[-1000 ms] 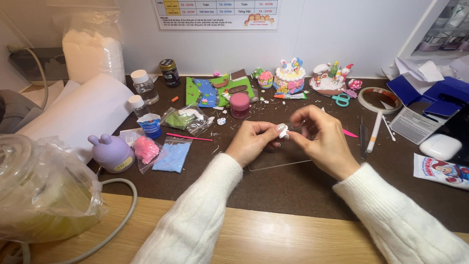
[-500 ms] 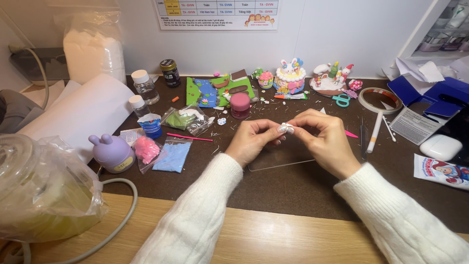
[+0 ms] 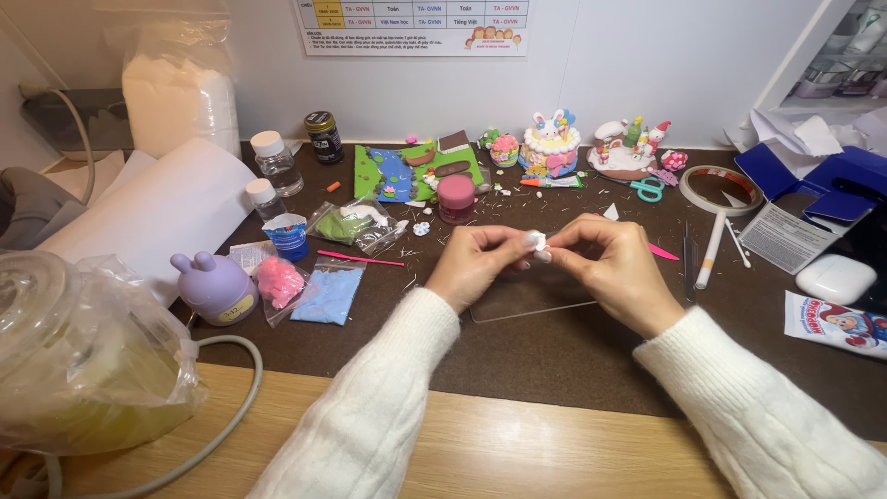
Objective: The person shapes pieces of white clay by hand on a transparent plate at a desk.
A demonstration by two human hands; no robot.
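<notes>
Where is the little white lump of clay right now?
In the head view, the white clay piece is pinched between the left hand and right hand, above the clear sheet.

At the centre of the frame we pinch a small white clay piece [image 3: 535, 242] between the fingertips of the left hand [image 3: 478, 266] and the right hand [image 3: 612, 270], above a clear plastic sheet [image 3: 527, 303] lying on the dark table [image 3: 554, 360]. Left of the hands lie a pink stick [image 3: 360, 259], a blue clay bag [image 3: 331, 294] and a purple rabbit-shaped container [image 3: 215, 288]. A pink jar [image 3: 455, 198] stands above centre; a white marker [image 3: 713, 251] lies at right.
</notes>
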